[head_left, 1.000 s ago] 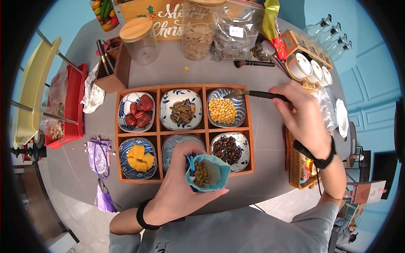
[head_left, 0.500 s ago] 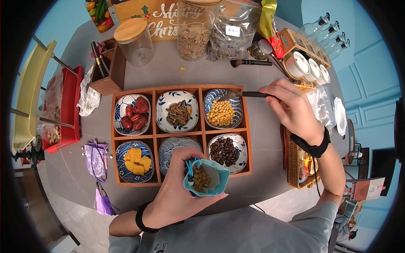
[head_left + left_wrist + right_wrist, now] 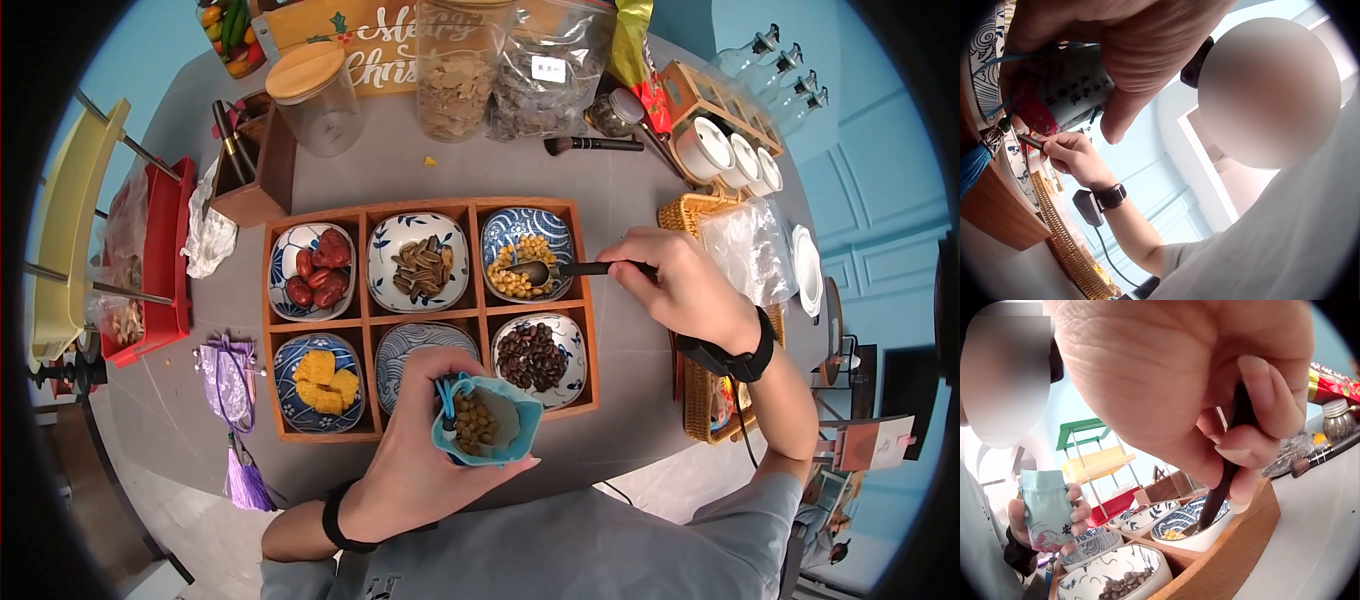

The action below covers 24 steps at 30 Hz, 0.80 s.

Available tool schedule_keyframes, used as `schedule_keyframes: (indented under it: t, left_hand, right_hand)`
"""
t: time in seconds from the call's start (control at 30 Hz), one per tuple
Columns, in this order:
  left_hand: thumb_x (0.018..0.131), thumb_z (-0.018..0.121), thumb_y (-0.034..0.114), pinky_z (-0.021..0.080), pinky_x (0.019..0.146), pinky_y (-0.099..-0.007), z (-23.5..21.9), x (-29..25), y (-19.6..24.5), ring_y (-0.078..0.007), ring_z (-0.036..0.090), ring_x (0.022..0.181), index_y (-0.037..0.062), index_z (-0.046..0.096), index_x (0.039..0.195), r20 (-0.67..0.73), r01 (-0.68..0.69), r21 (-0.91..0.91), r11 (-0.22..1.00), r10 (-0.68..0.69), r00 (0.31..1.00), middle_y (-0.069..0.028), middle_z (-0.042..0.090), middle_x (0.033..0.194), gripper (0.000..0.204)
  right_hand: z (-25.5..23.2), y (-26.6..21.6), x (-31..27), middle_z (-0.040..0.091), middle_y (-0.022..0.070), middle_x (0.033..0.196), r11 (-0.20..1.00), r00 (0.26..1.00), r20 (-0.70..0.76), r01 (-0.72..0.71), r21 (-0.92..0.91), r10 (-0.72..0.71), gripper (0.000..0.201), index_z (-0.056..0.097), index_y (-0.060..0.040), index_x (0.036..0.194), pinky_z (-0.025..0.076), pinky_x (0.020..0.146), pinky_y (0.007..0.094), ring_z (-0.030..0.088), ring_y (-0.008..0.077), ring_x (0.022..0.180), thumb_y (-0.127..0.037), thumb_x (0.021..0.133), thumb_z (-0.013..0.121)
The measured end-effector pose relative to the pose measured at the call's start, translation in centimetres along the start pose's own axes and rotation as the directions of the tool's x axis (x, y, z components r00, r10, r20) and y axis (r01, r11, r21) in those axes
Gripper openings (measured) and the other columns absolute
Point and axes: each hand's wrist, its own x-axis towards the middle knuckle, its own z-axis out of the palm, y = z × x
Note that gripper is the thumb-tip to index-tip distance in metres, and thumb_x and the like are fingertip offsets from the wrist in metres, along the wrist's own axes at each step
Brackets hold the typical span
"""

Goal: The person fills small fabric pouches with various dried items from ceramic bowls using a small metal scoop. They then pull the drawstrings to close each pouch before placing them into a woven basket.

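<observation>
My left hand (image 3: 415,455) is wrapped around a light blue drawstring pouch (image 3: 520,425), held mouth up over the near edge of the wooden divided tray (image 3: 478,320); yellowish kernels lie inside it. My right hand (image 3: 685,290) pinches the dark handle of a spoon (image 3: 536,272), whose bowl rests among the corn kernels (image 3: 512,285) in the back right dish. In the right wrist view the spoon handle (image 3: 1215,503) slants down into that dish (image 3: 1200,540). Part of the patterned grey dish (image 3: 410,345) in the front middle is hidden by my left hand.
Other dishes hold red dates (image 3: 322,270), brown strips (image 3: 424,268), yellow pieces (image 3: 322,380) and dark beans (image 3: 533,358). A purple pouch (image 3: 228,375) lies left, a wicker basket (image 3: 697,400) right. Jars (image 3: 455,90), a brush (image 3: 595,145) and a wooden box (image 3: 255,180) stand or lie behind.
The spoon has moved from the dish's back rim down toward me into the corn, and my right hand has come nearer with it. My left hand still holds the pouch in much the same place.
</observation>
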Motion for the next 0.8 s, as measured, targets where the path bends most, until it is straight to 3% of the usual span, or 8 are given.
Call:
schedule_keyframes:
  t: [0.2,0.3,0.4,0.67,0.8]
  left_hand:
    - [0.068,0.099,0.016,0.049,0.096,-0.0329,-0.1,-0.2,-0.3,-0.0179,0.056,0.112,0.0089,0.037,0.130,-0.022,0.001,0.021,1.000,-0.001,1.000,-0.0078,0.048,0.123,0.087]
    - [0.068,0.098,0.016,0.048,0.097,-0.0330,-0.2,-0.3,-0.3,-0.0178,0.056,0.112,0.0088,0.037,0.130,-0.033,0.020,0.006,1.000,-0.019,0.999,-0.0075,0.048,0.123,0.087]
    - [0.069,0.098,0.015,0.048,0.097,-0.0332,-0.2,-0.2,-0.4,-0.0177,0.056,0.113,0.0090,0.037,0.130,-0.050,0.015,0.001,1.000,-0.015,0.999,-0.0073,0.048,0.123,0.087]
    - [0.073,0.095,0.014,0.050,0.092,-0.0333,-0.3,0.4,-0.4,-0.0192,0.055,0.109,0.0064,0.037,0.131,-0.053,0.011,0.029,1.000,-0.009,0.999,-0.0095,0.046,0.122,0.083]
    - [0.075,0.094,0.016,0.051,0.089,-0.0332,-0.4,0.6,-0.3,-0.0200,0.055,0.107,0.0049,0.038,0.131,-0.063,0.006,0.048,0.999,-0.003,0.998,-0.0107,0.047,0.120,0.080]
  right_hand:
    - [0.2,0.9,0.9,0.068,0.0065,0.080,0.968,0.979,0.101,-0.193,0.157,0.179,0.019,0.071,0.0043,0.110,0.047,0.066,0.0287,0.059,0.0121,0.073,-0.001,0.097,0.058]
    - [0.2,1.0,1.2,0.071,0.0101,0.079,0.920,0.950,0.132,-0.309,0.242,0.285,0.021,0.073,0.0061,0.108,0.052,0.072,0.0318,0.065,0.0168,0.073,-0.005,0.096,0.060]
    - [0.4,2.3,1.1,0.069,0.0046,0.078,0.908,0.959,0.117,-0.282,0.309,0.258,0.021,0.072,0.0060,0.109,0.050,0.072,0.0283,0.060,0.0102,0.075,-0.007,0.097,0.060]
    - [-1.4,2.9,0.2,0.069,0.0038,0.080,0.900,0.949,0.073,-0.313,0.304,0.305,0.021,0.072,0.0054,0.110,0.050,0.075,0.0272,0.063,0.0099,0.078,-0.007,0.097,0.062]
    - [-4.4,-0.4,-0.5,0.069,0.0036,0.080,0.894,0.949,0.078,-0.313,0.321,0.304,0.020,0.073,0.0046,0.109,0.050,0.072,0.0259,0.063,0.0094,0.078,-0.006,0.096,0.063]
